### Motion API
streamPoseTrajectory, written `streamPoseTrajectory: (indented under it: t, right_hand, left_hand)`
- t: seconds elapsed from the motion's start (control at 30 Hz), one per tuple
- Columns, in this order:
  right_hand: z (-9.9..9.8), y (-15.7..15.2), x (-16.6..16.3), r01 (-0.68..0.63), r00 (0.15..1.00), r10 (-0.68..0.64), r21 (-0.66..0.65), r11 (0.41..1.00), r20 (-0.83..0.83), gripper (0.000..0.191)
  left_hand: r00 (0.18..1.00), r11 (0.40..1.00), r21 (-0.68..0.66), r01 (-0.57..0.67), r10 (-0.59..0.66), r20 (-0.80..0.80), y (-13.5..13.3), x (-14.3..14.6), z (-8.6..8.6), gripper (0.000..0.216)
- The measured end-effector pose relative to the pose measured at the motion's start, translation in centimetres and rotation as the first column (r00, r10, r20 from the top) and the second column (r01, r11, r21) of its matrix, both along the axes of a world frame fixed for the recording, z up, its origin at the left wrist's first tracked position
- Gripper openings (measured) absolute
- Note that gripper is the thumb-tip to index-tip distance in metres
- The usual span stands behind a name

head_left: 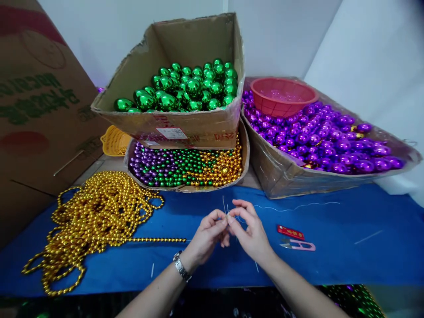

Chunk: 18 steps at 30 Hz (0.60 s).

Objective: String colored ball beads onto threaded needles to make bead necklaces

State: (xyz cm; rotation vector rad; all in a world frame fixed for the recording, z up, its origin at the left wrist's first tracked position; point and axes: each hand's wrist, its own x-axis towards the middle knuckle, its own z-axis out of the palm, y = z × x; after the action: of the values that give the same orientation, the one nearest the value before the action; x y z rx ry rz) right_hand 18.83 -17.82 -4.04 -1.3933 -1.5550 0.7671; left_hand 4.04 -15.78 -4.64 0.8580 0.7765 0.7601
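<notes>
My left hand (pixel 210 232), with a metal watch (pixel 182 266) at its wrist, pinches thin white thread (pixel 223 204) between thumb and index finger. My right hand (pixel 248 225) meets it there, thumb and index finger closed on the same thread. Two thin ends stick up from the fingertips; whether one is a needle I cannot tell. A long strand of thread trails right across the blue cloth. Left of my hands, a row of gold beads (pixel 159 240) ends near my left wrist with a thin line running from it. It joins a heap of gold bead strings (pixel 102 212).
Pink-handled thread snips (pixel 300 245) and a red packet (pixel 290 232) lie right of my hands. Behind stand cartons of green balls (pixel 194 88), small mixed beads (pixel 185 165) and purple beads (pixel 324 137). A red basket (pixel 281 104) rests on the purple beads; a yellow basket (pixel 114 140) stands left.
</notes>
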Motion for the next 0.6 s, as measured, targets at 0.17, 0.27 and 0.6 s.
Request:
streamPoseTrajectory:
  t: [0.17, 0.27, 0.6]
  right_hand:
    - [-0.4, 1.3, 0.1, -0.083, 0.993, 0.08, -0.035, 0.996, -0.087, 0.011]
    - [-0.8, 2.1, 0.6, -0.128, 0.986, 0.121, -0.054, 0.99, -0.117, 0.013]
    - [-0.6, 2.6, 3.4, -0.204, 0.979, 0.201, -0.124, 0.971, -0.038, 0.021]
  left_hand:
    - [0.992, 0.998, 0.021, 0.053, -0.05, -0.112, 0.4, -1.5, 0.4, 0.018]
    - [0.978, 0.996, 0.043, 0.075, -0.065, -0.199, 0.7, -2.3, 0.8, 0.018]
    - [0.976, 1.0, 0.008, 0.025, -0.023, -0.216, 0.7, -3.6, 1.3, 0.02]
